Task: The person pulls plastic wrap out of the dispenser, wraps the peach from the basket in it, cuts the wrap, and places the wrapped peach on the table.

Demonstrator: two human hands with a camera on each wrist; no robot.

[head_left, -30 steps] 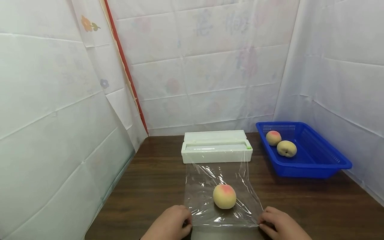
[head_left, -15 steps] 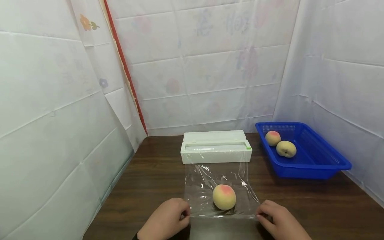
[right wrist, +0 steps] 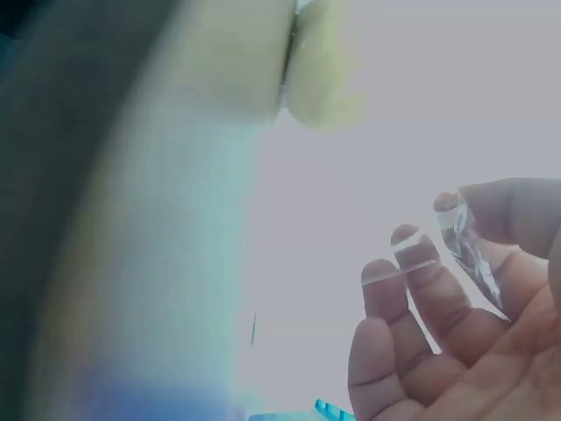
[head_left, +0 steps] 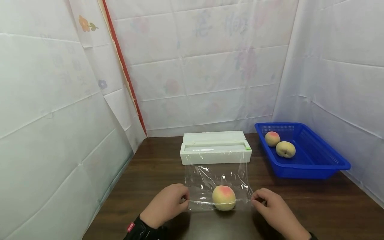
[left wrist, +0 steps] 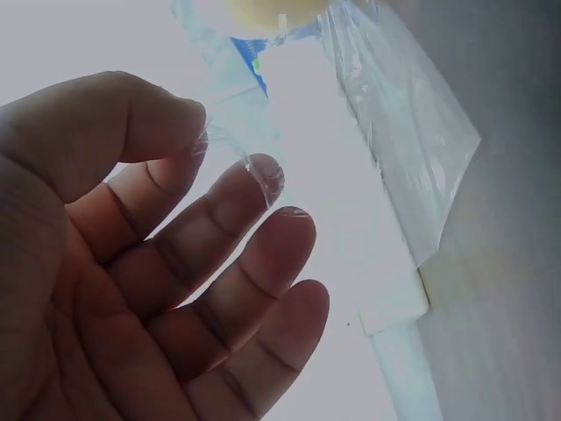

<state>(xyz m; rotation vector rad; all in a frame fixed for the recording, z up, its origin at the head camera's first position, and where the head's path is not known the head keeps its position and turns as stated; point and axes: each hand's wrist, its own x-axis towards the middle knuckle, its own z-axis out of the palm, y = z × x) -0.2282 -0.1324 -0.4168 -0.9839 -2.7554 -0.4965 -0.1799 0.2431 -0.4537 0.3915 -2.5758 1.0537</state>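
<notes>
A sheet of clear plastic wrap [head_left: 201,191] runs from the white cling film box [head_left: 216,157] toward the person. On it sits a peach [head_left: 223,198], yellow with a pink top; the film's near edge crosses in front of the fruit. My left hand [head_left: 168,203] pinches the left corner of that edge between thumb and index finger, as the left wrist view shows. At the right corner, my right hand [head_left: 274,208] pinches the film the same way, a crumpled bit of it showing by the thumb in the right wrist view.
A blue plastic basket [head_left: 318,158] stands at the back right, holding two more peaches [head_left: 285,149]. The cling film box has its lid [head_left: 214,136] raised at the back. White sheeting [head_left: 195,83] walls in the brown table [head_left: 156,166].
Both hands have lifted and moved away from the person, bringing the film's near edge up to the peach. Peach, box and basket have stayed in place.
</notes>
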